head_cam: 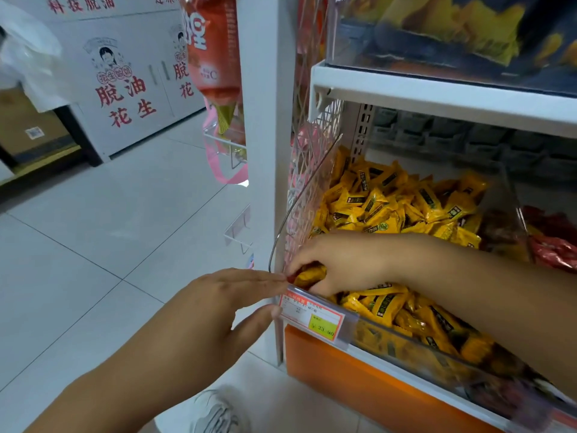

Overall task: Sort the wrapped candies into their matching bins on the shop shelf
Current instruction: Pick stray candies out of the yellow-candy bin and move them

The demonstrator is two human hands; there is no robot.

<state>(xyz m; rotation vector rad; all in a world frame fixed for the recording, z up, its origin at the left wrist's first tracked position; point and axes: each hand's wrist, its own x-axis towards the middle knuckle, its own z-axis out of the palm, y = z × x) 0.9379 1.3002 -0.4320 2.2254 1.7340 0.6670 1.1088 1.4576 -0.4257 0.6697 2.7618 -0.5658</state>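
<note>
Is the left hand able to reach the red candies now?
Probably not easily: the red candies lie beyond a clear divider, and the right hand, gripping a yellow candy, blocks the left hand.

yellow candies [390,207] (dark labels), red candies [552,245] — orange shelf base [343,379]

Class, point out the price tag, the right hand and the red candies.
price tag [312,314], head view, label centre
right hand [343,264], head view, its back
red candies [552,248], head view, one wrapper
</note>
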